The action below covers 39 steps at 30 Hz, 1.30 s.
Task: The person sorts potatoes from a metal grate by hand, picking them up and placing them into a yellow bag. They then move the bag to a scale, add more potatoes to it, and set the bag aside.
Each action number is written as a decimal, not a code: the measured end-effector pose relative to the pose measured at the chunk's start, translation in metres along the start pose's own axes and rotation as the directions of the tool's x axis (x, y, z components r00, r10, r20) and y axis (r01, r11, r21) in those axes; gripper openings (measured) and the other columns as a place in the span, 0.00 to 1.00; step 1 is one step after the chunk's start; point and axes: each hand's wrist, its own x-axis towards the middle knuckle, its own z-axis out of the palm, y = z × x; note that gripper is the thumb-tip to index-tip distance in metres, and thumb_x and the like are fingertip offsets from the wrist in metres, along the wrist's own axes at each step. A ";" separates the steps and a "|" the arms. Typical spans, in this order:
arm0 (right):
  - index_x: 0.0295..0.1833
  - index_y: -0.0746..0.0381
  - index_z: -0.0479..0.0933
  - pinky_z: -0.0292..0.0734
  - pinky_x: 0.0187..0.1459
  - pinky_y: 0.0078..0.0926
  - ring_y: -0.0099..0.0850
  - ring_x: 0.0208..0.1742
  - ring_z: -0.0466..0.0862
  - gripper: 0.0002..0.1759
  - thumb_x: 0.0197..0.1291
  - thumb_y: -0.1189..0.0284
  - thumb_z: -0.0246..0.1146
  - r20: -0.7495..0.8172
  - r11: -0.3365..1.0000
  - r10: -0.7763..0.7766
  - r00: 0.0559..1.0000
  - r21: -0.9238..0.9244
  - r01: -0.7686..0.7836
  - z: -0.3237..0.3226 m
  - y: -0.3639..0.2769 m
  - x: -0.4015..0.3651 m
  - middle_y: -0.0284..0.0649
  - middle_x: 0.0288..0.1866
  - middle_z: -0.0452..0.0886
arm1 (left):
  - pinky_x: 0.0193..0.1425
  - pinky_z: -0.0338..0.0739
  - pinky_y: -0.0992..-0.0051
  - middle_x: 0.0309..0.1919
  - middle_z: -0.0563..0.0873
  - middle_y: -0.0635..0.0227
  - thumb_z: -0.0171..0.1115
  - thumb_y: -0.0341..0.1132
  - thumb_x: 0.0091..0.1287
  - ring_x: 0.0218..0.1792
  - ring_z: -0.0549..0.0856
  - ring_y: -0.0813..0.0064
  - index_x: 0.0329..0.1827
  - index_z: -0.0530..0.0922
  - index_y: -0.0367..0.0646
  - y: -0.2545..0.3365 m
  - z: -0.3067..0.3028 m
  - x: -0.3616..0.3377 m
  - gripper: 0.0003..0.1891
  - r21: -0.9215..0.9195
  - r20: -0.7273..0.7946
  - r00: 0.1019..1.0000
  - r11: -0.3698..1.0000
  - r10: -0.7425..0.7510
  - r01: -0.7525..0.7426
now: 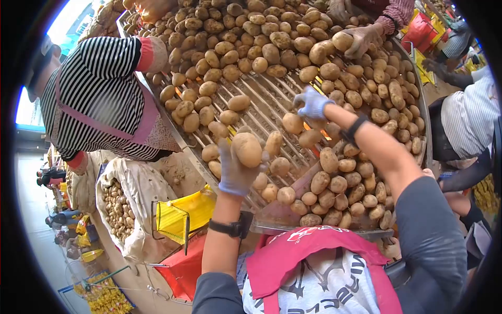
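My left hand (234, 168), in a pale glove, is wrapped round a large potato (247, 149) and holds it above the slatted sorting table (260, 99). My right hand (312, 103), gloved too, is over the slats with its fingers apart and slightly bent; I see nothing in its grasp. Just below its fingertips lies a potato (293, 123), with another potato (309, 138) a little nearer to me. A dense pile of potatoes (340, 191) lies between my right forearm and the near edge.
A person in a striped top (99, 94) stands left; another person's gloved hand (363, 41) touches potatoes at the far right. Below left are a white sack (151, 183) of potatoes, a yellow basket (180, 217) and a red container (185, 267). A metal rim (426, 125) borders the table.
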 end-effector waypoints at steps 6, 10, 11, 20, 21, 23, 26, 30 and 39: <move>0.53 0.63 0.75 0.77 0.44 0.24 0.28 0.43 0.80 0.19 0.68 0.59 0.54 -0.117 0.533 -0.411 0.904 0.774 0.342 0.040 -0.056 -0.141 0.40 0.47 0.81 | 0.49 0.79 0.66 0.50 0.79 0.55 0.74 0.37 0.51 0.44 0.83 0.57 0.69 0.57 0.38 0.014 0.054 -0.050 0.44 0.672 0.095 0.911 0.650 0.400 -0.355; 0.50 0.64 0.76 0.75 0.46 0.23 0.24 0.41 0.77 0.24 0.66 0.53 0.55 0.102 0.330 -0.360 0.927 0.944 0.024 0.063 -0.084 -0.176 0.37 0.39 0.79 | 0.58 0.74 0.68 0.53 0.79 0.53 0.74 0.44 0.52 0.53 0.80 0.65 0.66 0.65 0.33 0.035 0.072 -0.085 0.41 0.766 0.346 0.861 0.417 0.372 -0.488; 0.50 0.63 0.76 0.75 0.45 0.23 0.25 0.40 0.77 0.24 0.65 0.52 0.55 0.101 0.243 -0.321 0.942 0.970 -0.021 0.063 -0.093 -0.186 0.37 0.39 0.78 | 0.60 0.73 0.67 0.52 0.81 0.54 0.68 0.51 0.59 0.56 0.79 0.65 0.64 0.68 0.33 0.036 0.071 -0.091 0.37 0.748 0.355 0.840 0.414 0.411 -0.519; 0.51 0.59 0.73 0.76 0.42 0.17 0.23 0.40 0.78 0.20 0.64 0.54 0.56 0.005 -0.430 -0.051 0.999 0.903 -0.026 0.069 -0.160 -0.211 0.34 0.38 0.75 | 0.28 0.71 0.73 0.22 0.79 0.66 0.62 0.38 0.63 0.22 0.75 0.75 0.30 0.76 0.39 0.011 0.037 -0.160 0.11 0.774 0.093 0.912 0.547 0.400 -0.319; 0.51 0.59 0.74 0.76 0.44 0.20 0.23 0.40 0.78 0.21 0.64 0.54 0.57 0.077 -0.501 -0.125 0.989 0.855 -0.130 0.083 -0.157 -0.205 0.34 0.41 0.76 | 0.30 0.73 0.69 0.21 0.77 0.62 0.66 0.36 0.56 0.23 0.77 0.69 0.27 0.76 0.38 0.016 0.050 -0.171 0.11 0.816 0.110 0.948 0.517 0.299 -0.258; 0.51 0.59 0.74 0.76 0.45 0.20 0.23 0.41 0.77 0.22 0.64 0.52 0.57 -0.009 -0.426 -0.072 0.997 0.904 -0.023 0.100 -0.164 -0.196 0.33 0.44 0.77 | 0.27 0.70 0.71 0.19 0.75 0.63 0.60 0.38 0.65 0.21 0.75 0.72 0.26 0.74 0.37 0.008 0.051 -0.177 0.14 0.700 0.046 0.969 0.684 0.244 -0.205; 0.57 0.58 0.71 0.76 0.46 0.19 0.21 0.45 0.77 0.29 0.64 0.45 0.54 0.035 -0.353 -0.184 0.982 0.930 -0.100 0.102 -0.178 -0.198 0.33 0.48 0.77 | 0.26 0.67 0.73 0.17 0.73 0.67 0.54 0.37 0.70 0.20 0.73 0.77 0.26 0.73 0.38 0.000 0.030 -0.187 0.15 0.521 0.013 0.958 0.816 0.288 -0.252; 0.55 0.56 0.70 0.77 0.33 0.18 0.23 0.35 0.79 0.32 0.61 0.39 0.54 0.318 -0.349 -0.443 0.838 0.801 -0.487 0.114 -0.209 -0.187 0.36 0.42 0.78 | 0.27 0.70 0.76 0.20 0.75 0.67 0.54 0.34 0.70 0.21 0.74 0.78 0.34 0.75 0.40 -0.048 -0.038 -0.221 0.07 0.374 -0.436 0.891 0.926 0.128 0.050; 0.62 0.56 0.69 0.78 0.45 0.37 0.35 0.50 0.79 0.30 0.59 0.52 0.62 0.505 0.282 -0.569 0.650 0.861 -0.422 0.239 -0.428 -0.094 0.42 0.53 0.76 | 0.24 0.70 0.83 0.32 0.75 0.74 0.59 0.32 0.67 0.24 0.75 0.83 0.56 0.72 0.46 -0.102 -0.140 -0.306 0.15 -0.365 -0.671 0.611 0.905 -0.419 0.219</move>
